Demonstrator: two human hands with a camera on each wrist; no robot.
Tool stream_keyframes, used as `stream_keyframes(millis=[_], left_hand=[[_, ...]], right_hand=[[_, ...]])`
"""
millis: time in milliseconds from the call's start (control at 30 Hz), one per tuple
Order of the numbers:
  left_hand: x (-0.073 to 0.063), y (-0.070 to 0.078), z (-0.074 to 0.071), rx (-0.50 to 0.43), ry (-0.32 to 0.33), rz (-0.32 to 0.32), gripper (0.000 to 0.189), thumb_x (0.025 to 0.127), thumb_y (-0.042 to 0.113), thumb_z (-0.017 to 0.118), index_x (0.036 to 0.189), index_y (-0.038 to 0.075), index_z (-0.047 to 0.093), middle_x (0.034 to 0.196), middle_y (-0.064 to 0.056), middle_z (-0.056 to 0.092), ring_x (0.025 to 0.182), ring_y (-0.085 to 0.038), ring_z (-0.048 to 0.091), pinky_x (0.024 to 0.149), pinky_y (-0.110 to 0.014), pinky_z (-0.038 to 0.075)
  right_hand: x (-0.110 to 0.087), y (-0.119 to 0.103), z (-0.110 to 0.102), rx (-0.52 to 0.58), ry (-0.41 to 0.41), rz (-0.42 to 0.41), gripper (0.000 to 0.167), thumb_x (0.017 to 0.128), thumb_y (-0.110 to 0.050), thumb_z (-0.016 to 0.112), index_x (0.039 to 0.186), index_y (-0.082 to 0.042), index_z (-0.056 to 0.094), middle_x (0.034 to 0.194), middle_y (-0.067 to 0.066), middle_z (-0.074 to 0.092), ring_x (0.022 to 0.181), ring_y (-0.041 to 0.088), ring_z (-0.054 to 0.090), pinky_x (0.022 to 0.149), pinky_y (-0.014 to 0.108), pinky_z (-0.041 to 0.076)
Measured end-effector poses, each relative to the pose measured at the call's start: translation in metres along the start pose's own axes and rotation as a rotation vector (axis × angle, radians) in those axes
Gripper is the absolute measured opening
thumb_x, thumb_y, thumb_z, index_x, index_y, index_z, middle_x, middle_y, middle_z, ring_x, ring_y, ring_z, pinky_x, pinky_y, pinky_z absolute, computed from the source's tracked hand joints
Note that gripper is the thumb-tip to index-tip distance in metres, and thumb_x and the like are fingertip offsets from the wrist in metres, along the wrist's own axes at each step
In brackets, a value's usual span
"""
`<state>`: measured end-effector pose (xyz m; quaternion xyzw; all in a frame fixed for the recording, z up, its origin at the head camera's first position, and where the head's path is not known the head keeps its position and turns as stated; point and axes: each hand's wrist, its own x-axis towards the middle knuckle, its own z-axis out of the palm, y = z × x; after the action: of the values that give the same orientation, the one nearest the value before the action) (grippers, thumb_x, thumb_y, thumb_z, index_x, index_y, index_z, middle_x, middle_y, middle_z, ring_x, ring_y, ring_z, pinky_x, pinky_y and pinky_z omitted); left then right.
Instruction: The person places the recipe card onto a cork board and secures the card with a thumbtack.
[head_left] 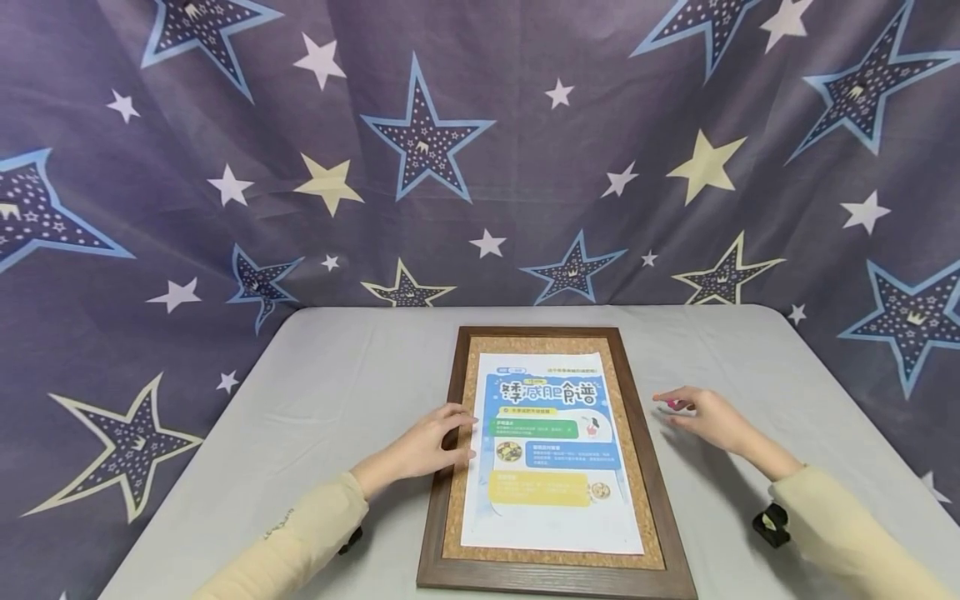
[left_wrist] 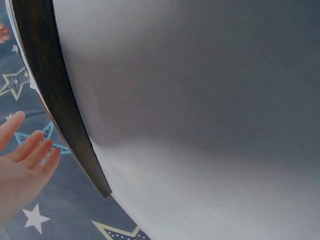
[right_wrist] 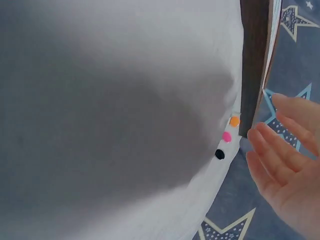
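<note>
On the grey table (head_left: pixel 360 367) lies a cork board (head_left: pixel 540 344) with a dark wooden frame (head_left: pixel 555 577), and its lower right corner reaches the bottom limit of the head view. Upon the cork is a printed sheet (head_left: pixel 555 467), blue, green and yellow in its middle; the large heading can be seen, but the small lines are too fine to read.

The left hand (head_left: pixel 427 440) is over the left side of the frame, with loose, parted fingers that hold nothing visible. Its fingertips cover a little of the sheet's left margin; whether they touch it, I cannot tell. From the left wrist, the sheet appears only as a thin white strip behind the frame.

The right hand (head_left: pixel 708 417) is beside the right side of the frame, also relaxed and spread, with nothing seen in its grasp. Near its fingers are three small round pieces: orange (right_wrist: pixel 234 121), pink (right_wrist: pixel 226 136) and black (right_wrist: pixel 220 154). In the head view the fingers partly hide them, and mainly the pink shows.

Both sleeves are cut by the lower border, and a black device (head_left: pixel 771 525) is half covered by the right one.
</note>
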<state>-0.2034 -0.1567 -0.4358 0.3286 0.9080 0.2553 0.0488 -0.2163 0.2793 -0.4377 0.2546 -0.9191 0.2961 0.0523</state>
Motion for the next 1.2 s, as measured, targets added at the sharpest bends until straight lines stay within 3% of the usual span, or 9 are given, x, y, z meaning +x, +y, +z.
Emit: stream_keyframes(millis=[200,500,867,1200], left_hand=[[-0.001,-0.002,0.003,0.082,-0.070,0.036,0.061,0.080,0.039,0.062,0.129,0.006,0.045,0.137,-0.018,0.032,0.122,-0.037,0.034,0.095,-0.052,0.032],[-0.002,0.000,0.004,0.106,-0.136,0.022,0.068,0.078,0.045,0.062,0.133,0.009,0.041,0.143,-0.015,0.023,0.128,-0.033,0.025,0.099,-0.052,0.026],[-0.002,-0.001,0.005,0.149,-0.162,0.008,0.070,0.078,0.048,0.060,0.133,0.010,0.040,0.144,-0.014,0.021,0.130,-0.031,0.021,0.102,-0.050,0.022],[-0.003,0.000,0.007,0.185,-0.173,0.027,0.068,0.079,0.047,0.060,0.132,0.009,0.041,0.143,-0.016,0.021,0.130,-0.032,0.020,0.103,-0.050,0.021]], right_hand=[[0.004,0.012,-0.004,0.014,-0.017,0.037,0.028,0.073,0.009,0.060,0.101,0.011,0.060,0.096,0.026,0.061,0.076,0.033,0.060,0.064,0.035,0.051],[0.008,0.025,-0.008,-0.043,-0.041,0.079,0.024,0.073,0.008,0.061,0.096,0.012,0.061,0.092,0.025,0.061,0.075,0.033,0.060,0.067,0.043,0.049],[0.010,0.032,-0.008,-0.056,-0.059,0.136,0.021,0.073,0.005,0.062,0.093,0.012,0.062,0.085,0.021,0.062,0.072,0.029,0.060,0.065,0.041,0.049],[0.013,0.037,-0.007,-0.088,-0.058,0.132,0.017,0.073,0.002,0.064,0.089,0.010,0.063,0.071,0.007,0.061,0.061,0.010,0.050,0.056,0.029,0.043]])
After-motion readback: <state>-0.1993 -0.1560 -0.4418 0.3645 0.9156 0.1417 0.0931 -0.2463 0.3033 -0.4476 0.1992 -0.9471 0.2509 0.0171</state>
